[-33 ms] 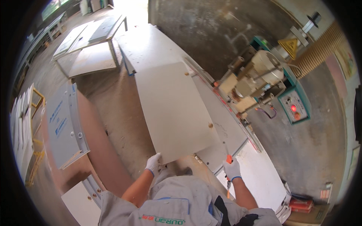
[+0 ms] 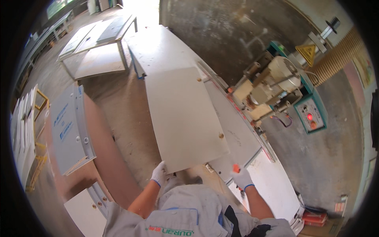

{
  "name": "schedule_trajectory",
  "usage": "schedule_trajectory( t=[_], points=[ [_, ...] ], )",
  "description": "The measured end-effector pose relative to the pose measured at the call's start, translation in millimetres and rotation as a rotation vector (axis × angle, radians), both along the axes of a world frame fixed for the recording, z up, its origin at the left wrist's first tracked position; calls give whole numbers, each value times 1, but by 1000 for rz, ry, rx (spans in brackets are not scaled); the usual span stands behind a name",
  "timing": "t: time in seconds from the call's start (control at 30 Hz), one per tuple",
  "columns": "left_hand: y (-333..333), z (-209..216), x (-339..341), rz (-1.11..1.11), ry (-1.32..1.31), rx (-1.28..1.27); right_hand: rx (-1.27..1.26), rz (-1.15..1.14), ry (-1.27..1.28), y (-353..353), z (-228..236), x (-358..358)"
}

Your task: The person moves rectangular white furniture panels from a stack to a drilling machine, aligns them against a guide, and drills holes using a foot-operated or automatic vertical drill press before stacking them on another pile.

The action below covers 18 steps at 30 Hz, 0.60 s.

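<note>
A large white panel (image 2: 181, 118) with small round holes near its right edge lies lengthwise on a long white machine table (image 2: 276, 193). My left hand (image 2: 159, 173), in a white glove, grips the panel's near left corner. My right hand (image 2: 241, 178), also gloved, is closed around a small orange object (image 2: 236, 168) at the table's near edge, just right of the panel's near right corner. What the orange object is cannot be made out.
A beige machine head (image 2: 268, 87) and a teal control box (image 2: 314, 114) with a lit red button stand right of the table. Grey and brown boards (image 2: 69, 126) are stacked at left. Worktables with panels (image 2: 98, 43) stand at the back. Red boxes (image 2: 316, 217) sit at lower right.
</note>
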<state>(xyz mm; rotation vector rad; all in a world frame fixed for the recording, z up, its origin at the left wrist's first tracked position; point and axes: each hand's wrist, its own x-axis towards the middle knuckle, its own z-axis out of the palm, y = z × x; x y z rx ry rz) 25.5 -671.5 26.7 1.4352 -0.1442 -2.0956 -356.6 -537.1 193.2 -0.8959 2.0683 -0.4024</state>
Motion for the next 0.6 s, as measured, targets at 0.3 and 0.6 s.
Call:
schedule_trajectory(
  t=[0.3, 0.6],
  points=[
    [21, -56, -9, 751, 534, -21, -108, -127, -267, -156, 27, -1],
    [18, 95, -5, 806, 377, -345, -81, -31, -1152, -293, -46, -22]
  ],
)
